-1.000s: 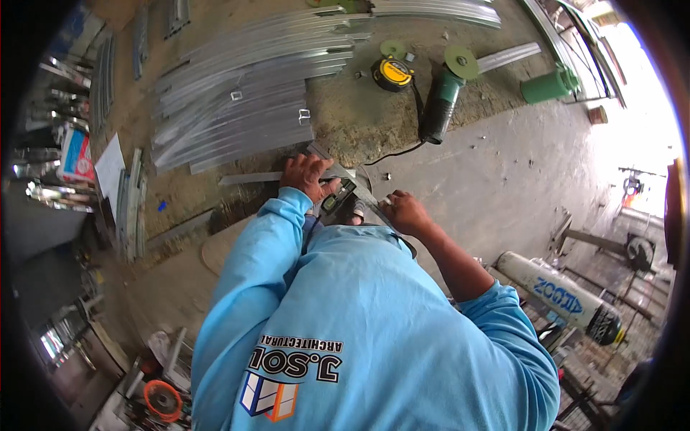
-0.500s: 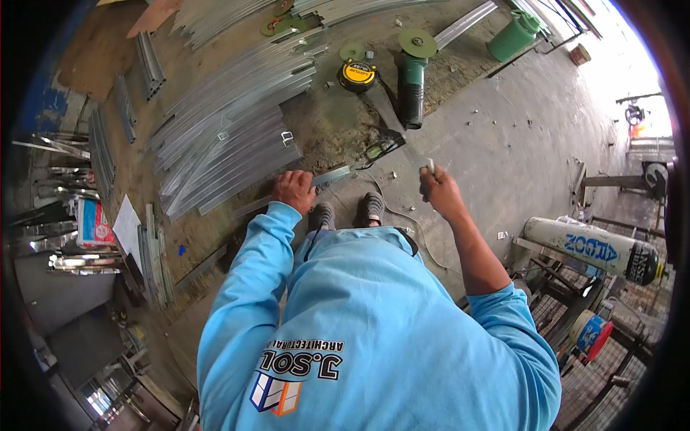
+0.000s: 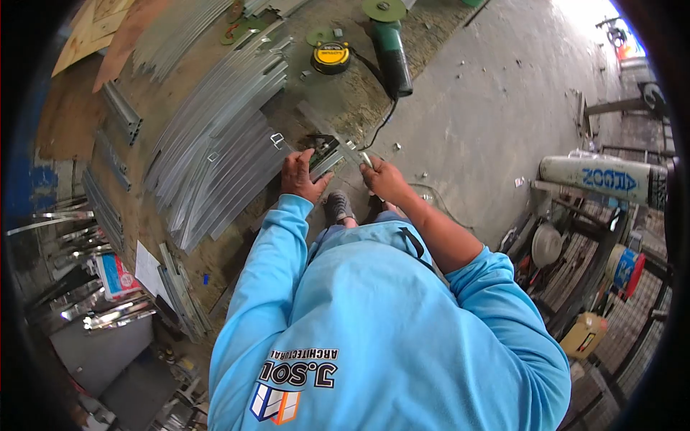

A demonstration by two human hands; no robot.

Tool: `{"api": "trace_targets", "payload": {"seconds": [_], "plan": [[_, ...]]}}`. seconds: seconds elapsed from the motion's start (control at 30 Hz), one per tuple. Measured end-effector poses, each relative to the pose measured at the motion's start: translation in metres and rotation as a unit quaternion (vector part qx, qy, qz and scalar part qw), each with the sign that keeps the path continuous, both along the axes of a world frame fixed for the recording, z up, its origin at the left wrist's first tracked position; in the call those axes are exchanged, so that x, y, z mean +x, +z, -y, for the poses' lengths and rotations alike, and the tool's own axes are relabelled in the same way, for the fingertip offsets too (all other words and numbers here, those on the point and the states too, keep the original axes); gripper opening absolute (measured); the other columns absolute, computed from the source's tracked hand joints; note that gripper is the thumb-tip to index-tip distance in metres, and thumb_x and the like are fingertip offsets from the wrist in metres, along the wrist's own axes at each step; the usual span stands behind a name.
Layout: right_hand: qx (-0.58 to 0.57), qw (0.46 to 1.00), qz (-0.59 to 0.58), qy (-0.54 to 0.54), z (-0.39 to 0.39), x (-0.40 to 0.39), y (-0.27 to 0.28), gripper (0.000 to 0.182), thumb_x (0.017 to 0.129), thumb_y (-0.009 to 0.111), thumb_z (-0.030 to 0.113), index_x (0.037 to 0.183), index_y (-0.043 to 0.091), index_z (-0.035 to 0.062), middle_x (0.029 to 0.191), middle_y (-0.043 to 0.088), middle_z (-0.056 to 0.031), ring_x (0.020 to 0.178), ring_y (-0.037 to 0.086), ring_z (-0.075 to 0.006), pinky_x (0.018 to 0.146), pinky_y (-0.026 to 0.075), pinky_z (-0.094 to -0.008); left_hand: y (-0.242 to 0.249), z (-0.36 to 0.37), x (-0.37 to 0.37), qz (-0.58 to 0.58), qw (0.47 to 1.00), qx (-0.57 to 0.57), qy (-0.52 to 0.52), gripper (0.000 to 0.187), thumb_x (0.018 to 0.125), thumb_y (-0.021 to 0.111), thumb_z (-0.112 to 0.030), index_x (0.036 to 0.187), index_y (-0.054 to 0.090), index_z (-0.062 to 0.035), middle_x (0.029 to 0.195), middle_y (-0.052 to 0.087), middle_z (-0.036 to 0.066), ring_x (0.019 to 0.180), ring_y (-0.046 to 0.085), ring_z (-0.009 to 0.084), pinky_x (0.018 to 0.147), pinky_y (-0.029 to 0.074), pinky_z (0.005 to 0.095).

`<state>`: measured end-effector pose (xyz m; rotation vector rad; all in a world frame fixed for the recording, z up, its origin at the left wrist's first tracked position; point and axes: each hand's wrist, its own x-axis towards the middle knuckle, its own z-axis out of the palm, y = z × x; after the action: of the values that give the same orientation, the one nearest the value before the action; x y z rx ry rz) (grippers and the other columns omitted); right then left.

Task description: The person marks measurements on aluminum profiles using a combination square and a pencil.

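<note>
At the near edge of the worktable, my left hand (image 3: pixel 303 177) grips a short metal profile (image 3: pixel 332 159) between thumb and fingers. To its right, my right hand (image 3: pixel 384 179) is closed on the pale end of a flat metal tool (image 3: pixel 348 149), whose blade lies across the profile and points up-left. The tool's exact type is unclear. Partly hidden by the profile and blade is a small dark object. Beyond the hands are a yellow and black tape measure (image 3: pixel 330 56) and a green angle grinder (image 3: pixel 391 59) with its disc upward.
Long metal profiles (image 3: pixel 215 169) cover the worktable (image 3: pixel 352 97) left of the hands. A black cord runs from the grinder towards my right hand. An argon cylinder (image 3: pixel 600 177) lies at the right. Metal scraps and a white sheet (image 3: pixel 151 273) are at the left.
My right hand has moved left with the flat tool, bringing it over the profile by my left hand. My left hand's thumb and fingers have spread around the profile. The view has shifted.
</note>
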<state>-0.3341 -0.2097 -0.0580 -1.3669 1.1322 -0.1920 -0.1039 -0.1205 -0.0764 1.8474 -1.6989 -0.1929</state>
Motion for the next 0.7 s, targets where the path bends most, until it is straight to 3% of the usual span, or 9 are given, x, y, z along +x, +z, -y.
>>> {"api": "trace_targets", "payload": {"seconds": [0.07, 0.13, 0.23, 0.3, 0.43, 0.5, 0.63, 0.7], "plan": [[-0.001, 1.000, -0.006, -0.004, -0.010, 0.004, -0.006, 0.028, 0.101, 0.053, 0.030, 0.111, 0.063, 0.0054, 0.074, 0.063, -0.0118, 0.067, 0.063, -0.0238, 0.066, 0.050, -0.0402, 0.001, -0.001, -0.001, 0.011, 0.999, 0.012, -0.036, 0.079, 0.069, 0.088, -0.030, 0.136, 0.048, -0.0167, 0.115, 0.050, 0.018, 0.105, 0.051, 0.0376, 0.090, 0.046, 0.0506], [-0.004, 1.000, -0.011, -0.007, -0.019, 0.007, -0.006, 0.029, 0.101, 0.054, 0.030, 0.115, 0.063, 0.0055, 0.074, 0.063, -0.0131, 0.068, 0.063, -0.0249, 0.067, 0.050, -0.0409, -0.003, -0.003, 0.000, 0.088, 0.995, 0.044, -0.035, 0.078, 0.076, 0.084, -0.029, 0.145, 0.046, -0.0264, 0.117, 0.050, 0.021, 0.105, 0.052, 0.0400, 0.090, 0.046, 0.0519], [0.019, 0.999, 0.001, -0.037, -0.027, 0.006, 0.003, 0.031, 0.099, 0.057, 0.031, 0.115, 0.063, 0.0052, 0.076, 0.064, -0.0159, 0.070, 0.064, -0.0272, 0.069, 0.051, -0.0423, -0.007, -0.005, 0.002, 0.129, 0.989, 0.057, -0.053, 0.071, 0.080, 0.081, -0.029, 0.144, 0.049, -0.0339, 0.117, 0.049, 0.023, 0.104, 0.053, 0.0409, 0.089, 0.047, 0.0530], [0.064, 0.996, -0.010, -0.066, -0.029, 0.004, 0.009, 0.035, 0.100, 0.058, 0.034, 0.119, 0.067, 0.0066, 0.068, 0.060, -0.0027, 0.057, 0.058, -0.0143, 0.059, 0.049, -0.0322, -0.008, -0.005, 0.002, 0.131, 0.987, 0.067, -0.059, 0.070, 0.082, 0.079, -0.029, 0.145, 0.049, -0.0356, 0.118, 0.049, 0.024, 0.104, 0.053, 0.0418, 0.089, 0.048, 0.0529], [0.031, 0.996, 0.006, -0.084, -0.038, -0.006, 0.003, 0.037, 0.099, 0.059, 0.037, 0.122, 0.068, 0.0094, 0.069, 0.061, -0.0030, 0.060, 0.059, -0.0143, 0.060, 0.049, -0.0328, -0.009, -0.002, 0.002, 0.146, 0.985, 0.059, -0.064, 0.070, 0.083, 0.078, -0.033, 0.146, 0.047, -0.0408, 0.113, 0.050, 0.022, 0.101, 0.055, 0.0418, 0.088, 0.049, 0.0527], [0.039, 0.992, -0.001, -0.123, -0.042, -0.011, 0.007, 0.038, 0.096, 0.062, 0.037, 0.110, 0.069, 0.0027, 0.085, 0.069, -0.0179, 0.076, 0.066, -0.0290, 0.073, 0.051, -0.0407, -0.009, -0.002, 0.002, 0.159, 0.983, 0.058, -0.072, 0.069, 0.084, 0.077, -0.033, 0.146, 0.048, -0.0407, 0.113, 0.050, 0.022, 0.101, 0.055, 0.0419, 0.087, 0.049, 0.0525], [-0.045, 0.986, 0.006, -0.160, -0.051, -0.016, -0.004, 0.035, 0.096, 0.062, 0.036, 0.104, 0.069, 0.0031, 0.083, 0.067, -0.0196, 0.077, 0.064, -0.0325, 0.072, 0.049, -0.0424, -0.008, -0.001, 0.003, 0.174, 0.980, 0.060, -0.071, 0.066, 0.086, 0.075, -0.034, 0.146, 0.047, -0.0406, 0.114, 0.050, 0.021, 0.101, 0.057, 0.0415, 0.086, 0.051, 0.0518], [-0.134, 0.966, -0.083, -0.205, -0.046, -0.018, -0.007, 0.032, 0.098, 0.060, 0.034, 0.097, 0.067, 0.0025, 0.081, 0.063, -0.0200, 0.075, 0.060, -0.0363, 0.069, 0.047, -0.0443, -0.007, -0.001, 0.003, 0.176, 0.980, 0.055, -0.068, 0.065, 0.087, 0.074, -0.035, 0.146, 0.047, -0.0404, 0.114, 0.050, 0.021, 0.101, 0.057, 0.0410, 0.086, 0.051, 0.0514]]}}
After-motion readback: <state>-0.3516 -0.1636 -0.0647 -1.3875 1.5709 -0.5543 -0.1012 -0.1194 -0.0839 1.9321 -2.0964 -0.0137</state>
